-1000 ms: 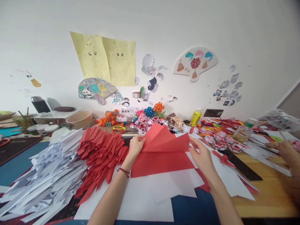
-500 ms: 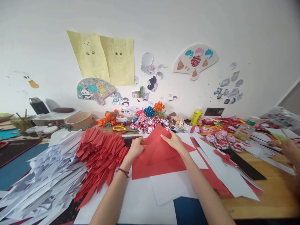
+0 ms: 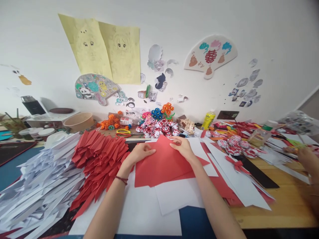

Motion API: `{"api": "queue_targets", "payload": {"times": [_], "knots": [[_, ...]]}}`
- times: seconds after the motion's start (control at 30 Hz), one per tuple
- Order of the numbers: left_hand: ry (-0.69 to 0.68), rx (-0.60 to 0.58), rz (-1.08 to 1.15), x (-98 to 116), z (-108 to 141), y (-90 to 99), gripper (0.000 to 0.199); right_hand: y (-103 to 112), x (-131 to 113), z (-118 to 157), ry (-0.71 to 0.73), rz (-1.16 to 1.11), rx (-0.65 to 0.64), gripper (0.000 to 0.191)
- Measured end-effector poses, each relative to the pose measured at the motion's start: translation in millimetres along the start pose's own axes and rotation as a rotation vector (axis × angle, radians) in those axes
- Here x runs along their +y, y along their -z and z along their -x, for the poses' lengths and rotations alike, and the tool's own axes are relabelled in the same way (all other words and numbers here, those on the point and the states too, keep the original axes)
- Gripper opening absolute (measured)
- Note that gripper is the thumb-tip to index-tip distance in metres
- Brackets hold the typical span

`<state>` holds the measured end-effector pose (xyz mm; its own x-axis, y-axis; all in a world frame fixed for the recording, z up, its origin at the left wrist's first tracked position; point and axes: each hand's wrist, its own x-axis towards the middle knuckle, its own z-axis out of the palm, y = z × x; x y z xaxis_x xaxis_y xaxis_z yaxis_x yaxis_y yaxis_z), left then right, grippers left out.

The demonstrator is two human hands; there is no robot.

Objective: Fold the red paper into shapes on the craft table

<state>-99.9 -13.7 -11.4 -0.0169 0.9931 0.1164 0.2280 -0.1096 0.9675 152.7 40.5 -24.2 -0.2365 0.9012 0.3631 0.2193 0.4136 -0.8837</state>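
Note:
A sheet of red paper [image 3: 163,164] is held between my two hands, its top corner pointing away from me. My left hand [image 3: 142,152] grips the left edge, thumb on the front face and the other fingers partly hidden behind. On the upper right edge, my right hand [image 3: 183,148] pinches the same sheet between thumb and fingers. More red paper lies under it, with its point showing at the right. Beneath are white sheets [image 3: 179,196], one overlapping another. Beside my left forearm rises a pile of folded red paper strips [image 3: 99,159].
Folded white paper strips [image 3: 47,179] heap up at the far left. Red-and-white paper balls [image 3: 160,127] and paper flowers [image 3: 156,114] line the back. Long white strips [image 3: 239,179] lie right. Another person's blurred hand [image 3: 309,157] shows at the right edge, near a plastic jar [image 3: 258,137].
The red sheet has come down flatter, its folded flap no longer raised. My left hand has shifted left along its edge, and my right hand still pinches it. The camera view has tilted slightly.

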Motion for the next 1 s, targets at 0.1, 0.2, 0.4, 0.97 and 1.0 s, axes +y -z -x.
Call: {"api": "queue_targets", "payload": {"times": [0.1,0.2,0.4,0.97,1.0], "knots": [[0.014,0.001,-0.002,6,2,-12.3,0.045,-8,-11,4,0.035,-0.021,-0.126,0.039],[-0.006,-0.081,0.107,9,2,-21.1,0.045,-17,-17,8,0.03,0.018,-0.149,0.037],[-0.217,-0.048,-0.107,15,0,-26.5,0.029,-37,-26,15,0.084,0.225,-0.009,0.047],[-0.128,-0.002,0.158,13,-1,-18.3,0.039,-21,-23,11,-0.013,-0.09,-0.041,0.042],[-0.129,-0.013,0.17,13,-1,-18.0,0.04,-20,-25,12,-0.009,-0.114,-0.055,0.04]]}}
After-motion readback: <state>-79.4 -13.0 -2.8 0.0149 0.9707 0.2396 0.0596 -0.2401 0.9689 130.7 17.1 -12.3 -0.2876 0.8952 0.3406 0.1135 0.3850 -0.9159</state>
